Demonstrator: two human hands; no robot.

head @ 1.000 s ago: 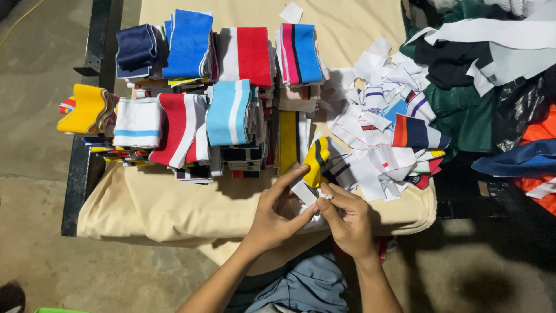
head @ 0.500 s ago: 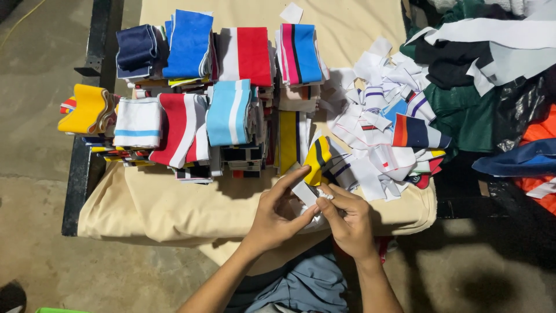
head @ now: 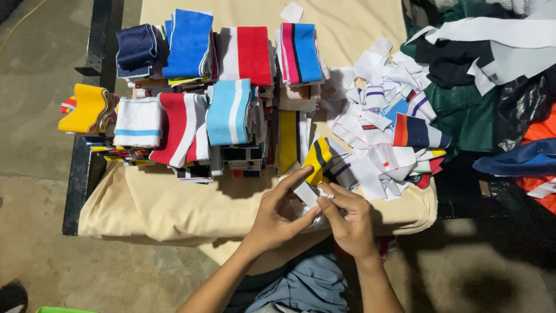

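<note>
My left hand [head: 279,217] and my right hand [head: 349,220] meet at the near edge of a beige cloth-covered table [head: 174,206]. Together they pinch a small white fabric piece [head: 306,193] between thumbs and fingers. Just beyond the fingers lies a yellow piece with dark stripes [head: 318,157]. A loose heap of white striped fabric pieces [head: 382,136] spreads to the right of my hands.
Folded stacks of coloured striped knit pieces [head: 191,110] cover the table's left and middle. Dark green, black and white cloth [head: 480,75] is piled at the right, with orange and blue fabric [head: 536,156] beside it. Concrete floor [head: 35,116] lies on the left.
My fingers have shifted slightly on the white piece; hands stay in the same spot.
</note>
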